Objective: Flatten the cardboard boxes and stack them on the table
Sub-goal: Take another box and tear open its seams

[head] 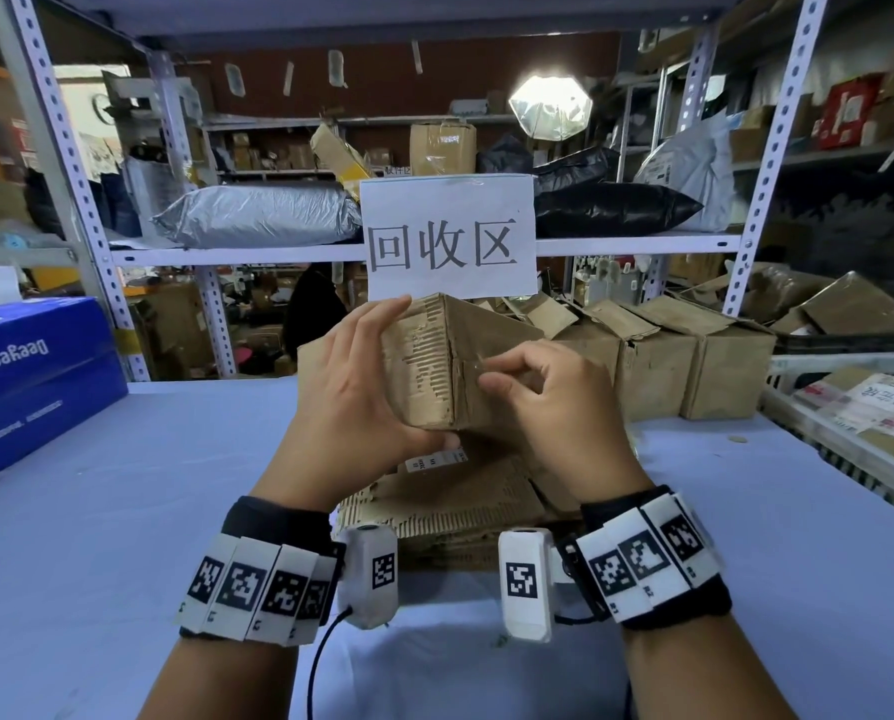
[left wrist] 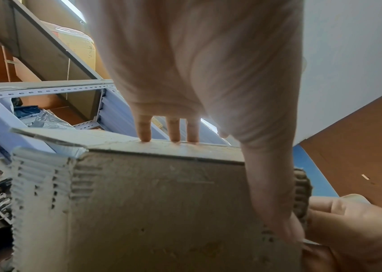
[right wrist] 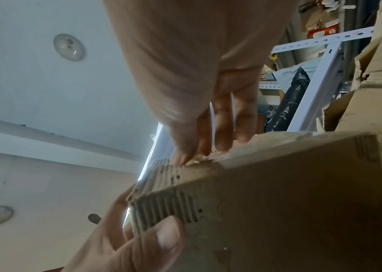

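A small worn cardboard box (head: 429, 366) is held up over a stack of flattened cardboard (head: 450, 501) on the blue table (head: 123, 485). My left hand (head: 367, 387) grips the box's left side. Its fingers (left wrist: 145, 128) lie on the top edge and its thumb runs down the near face to the bottom corner. My right hand (head: 533, 397) is curled at the box's front corner seam, where thumb and fingers (right wrist: 199, 147) pinch a strip of clear tape. In the right wrist view the box (right wrist: 278, 202) shows torn, ribbed corners.
Several unflattened boxes (head: 658, 366) stand in a row at the back right of the table. A blue carton (head: 29, 376) sits at the left and a white crate (head: 850, 407) of parcels at the right. A paper sign (head: 447, 236) hangs from the shelf rail ahead.
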A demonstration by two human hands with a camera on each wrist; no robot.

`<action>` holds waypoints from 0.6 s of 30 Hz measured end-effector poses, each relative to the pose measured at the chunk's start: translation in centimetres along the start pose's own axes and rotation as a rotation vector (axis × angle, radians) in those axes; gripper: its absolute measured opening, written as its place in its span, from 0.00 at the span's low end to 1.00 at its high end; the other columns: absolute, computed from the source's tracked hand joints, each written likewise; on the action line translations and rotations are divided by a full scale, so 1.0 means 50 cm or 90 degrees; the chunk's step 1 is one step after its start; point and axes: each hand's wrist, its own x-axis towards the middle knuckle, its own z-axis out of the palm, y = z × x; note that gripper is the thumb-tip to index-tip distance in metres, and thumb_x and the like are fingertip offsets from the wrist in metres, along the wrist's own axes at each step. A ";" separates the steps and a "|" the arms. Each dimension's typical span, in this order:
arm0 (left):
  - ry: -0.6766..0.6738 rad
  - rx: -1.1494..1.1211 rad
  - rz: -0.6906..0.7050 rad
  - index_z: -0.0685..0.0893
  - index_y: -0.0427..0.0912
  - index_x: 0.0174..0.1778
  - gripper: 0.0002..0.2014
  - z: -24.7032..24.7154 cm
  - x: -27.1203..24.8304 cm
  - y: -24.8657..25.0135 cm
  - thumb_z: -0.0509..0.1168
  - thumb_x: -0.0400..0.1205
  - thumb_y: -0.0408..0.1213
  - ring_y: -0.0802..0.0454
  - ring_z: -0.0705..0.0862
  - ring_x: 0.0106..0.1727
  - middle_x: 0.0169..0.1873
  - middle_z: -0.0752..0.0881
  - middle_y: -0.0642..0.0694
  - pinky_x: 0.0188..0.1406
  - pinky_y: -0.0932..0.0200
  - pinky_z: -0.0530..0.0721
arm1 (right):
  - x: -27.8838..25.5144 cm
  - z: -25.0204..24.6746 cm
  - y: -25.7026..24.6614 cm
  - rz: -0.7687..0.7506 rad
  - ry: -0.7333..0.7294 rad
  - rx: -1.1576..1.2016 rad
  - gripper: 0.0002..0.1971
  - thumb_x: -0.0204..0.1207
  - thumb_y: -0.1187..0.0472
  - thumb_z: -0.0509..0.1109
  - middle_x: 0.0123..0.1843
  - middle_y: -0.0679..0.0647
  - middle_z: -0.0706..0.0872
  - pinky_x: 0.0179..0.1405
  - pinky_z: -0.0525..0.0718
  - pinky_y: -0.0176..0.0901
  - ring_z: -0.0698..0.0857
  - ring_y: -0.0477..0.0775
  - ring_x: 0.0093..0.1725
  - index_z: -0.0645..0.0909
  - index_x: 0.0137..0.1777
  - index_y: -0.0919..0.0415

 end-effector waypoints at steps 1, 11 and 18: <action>0.000 0.000 0.000 0.62 0.54 0.85 0.61 0.001 0.000 0.000 0.84 0.55 0.58 0.57 0.62 0.81 0.80 0.67 0.54 0.82 0.50 0.63 | -0.001 0.003 0.000 0.014 0.021 0.013 0.03 0.74 0.55 0.80 0.39 0.33 0.87 0.39 0.76 0.21 0.85 0.32 0.44 0.91 0.47 0.48; 0.000 -0.005 0.008 0.61 0.58 0.84 0.61 0.003 0.000 -0.006 0.82 0.55 0.61 0.59 0.61 0.81 0.80 0.66 0.56 0.82 0.49 0.63 | 0.006 0.007 0.016 0.223 0.024 0.228 0.09 0.76 0.53 0.79 0.35 0.45 0.92 0.40 0.79 0.40 0.87 0.39 0.36 0.79 0.45 0.48; 0.015 0.030 0.016 0.60 0.53 0.87 0.63 0.014 0.005 -0.009 0.81 0.55 0.63 0.57 0.60 0.82 0.81 0.66 0.53 0.81 0.58 0.56 | -0.005 0.009 0.020 0.155 0.030 0.088 0.09 0.82 0.50 0.71 0.35 0.45 0.89 0.38 0.85 0.47 0.86 0.43 0.37 0.87 0.40 0.47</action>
